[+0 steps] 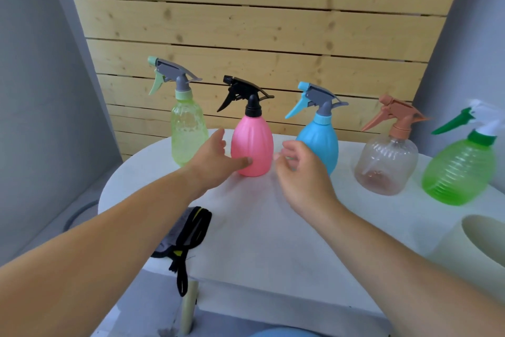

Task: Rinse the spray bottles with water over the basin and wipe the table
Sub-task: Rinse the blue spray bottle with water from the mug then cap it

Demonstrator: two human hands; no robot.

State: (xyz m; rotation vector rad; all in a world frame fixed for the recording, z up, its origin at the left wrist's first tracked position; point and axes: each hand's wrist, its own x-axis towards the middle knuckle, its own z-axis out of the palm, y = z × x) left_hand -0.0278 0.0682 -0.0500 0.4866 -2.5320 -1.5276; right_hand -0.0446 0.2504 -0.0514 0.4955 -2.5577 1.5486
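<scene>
cloth (pixel 188 230): laid at the 8 o'clock edge of the table (pixel 259 227).
pale green bottle (pixel 188 131): stood at 11 o'clock.
left hand (pixel 216 162): spread, nothing grasped; thumb laid against the pink bottle (pixel 252 142).
pink bottle: stood at 12 o'clock.
right hand (pixel 300 175): loosely curled, nothing held, at the pink bottle's 4 o'clock.
blue bottle (pixel 322 140): stood at 1 o'clock.
clear bottle (pixel 388 164): at 2 o'clock.
green bottle (pixel 461 172): at 3 o'clock.

Soft, even daylight – faint shadows, slight blur, edges bowed.
</scene>
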